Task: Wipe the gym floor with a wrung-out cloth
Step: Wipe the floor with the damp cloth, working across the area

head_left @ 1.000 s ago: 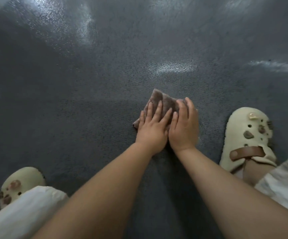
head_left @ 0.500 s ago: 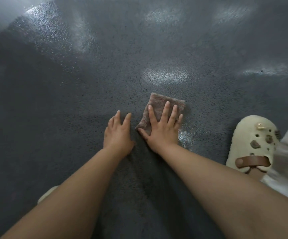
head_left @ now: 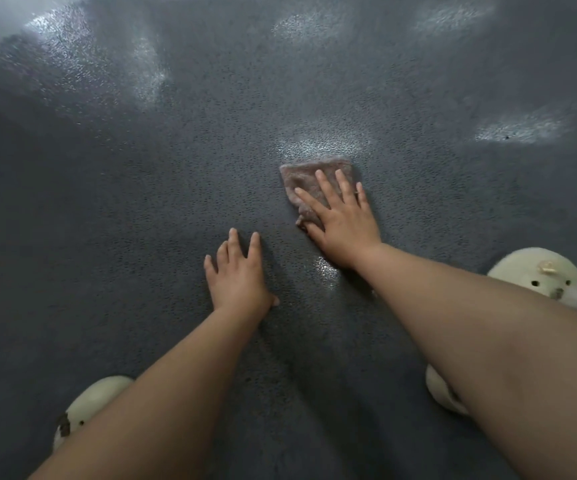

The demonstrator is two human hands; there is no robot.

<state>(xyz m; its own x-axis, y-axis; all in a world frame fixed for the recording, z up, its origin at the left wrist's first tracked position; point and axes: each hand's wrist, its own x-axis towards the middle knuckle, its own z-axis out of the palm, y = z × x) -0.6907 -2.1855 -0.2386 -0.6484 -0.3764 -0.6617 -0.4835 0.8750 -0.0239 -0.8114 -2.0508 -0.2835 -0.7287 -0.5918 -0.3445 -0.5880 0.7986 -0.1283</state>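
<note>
- While the person crouches over the dark grey gym floor [head_left: 141, 220], the right hand [head_left: 344, 225] lies flat on the brown cloth [head_left: 309, 176], fingers straight and spread, pressing it down rather than curling round it.
- So the grip on the cloth is really just an open palm on top; nothing is pinched.
- That cloth sits folded into a rough square on the floor, a bit right of centre, with its far edge touching a shiny patch of reflected light.
- Left hand [head_left: 237, 275] is flat on the bare floor too, fingers straight and slightly apart, holding nothing, near the cloth but not touching it.
- Between the two hands there's a small wet-looking gleam [head_left: 325, 275] just beside the right wrist.
- Floor has a pebbly texture, with several pale reflections towards the top.
- Cream clog on the right foot [head_left: 536, 275] shows at the right edge, with little charms on it, partly hidden behind the right forearm.
- Another cream clog [head_left: 89, 407] peeks out lower left, under the left forearm.
</note>
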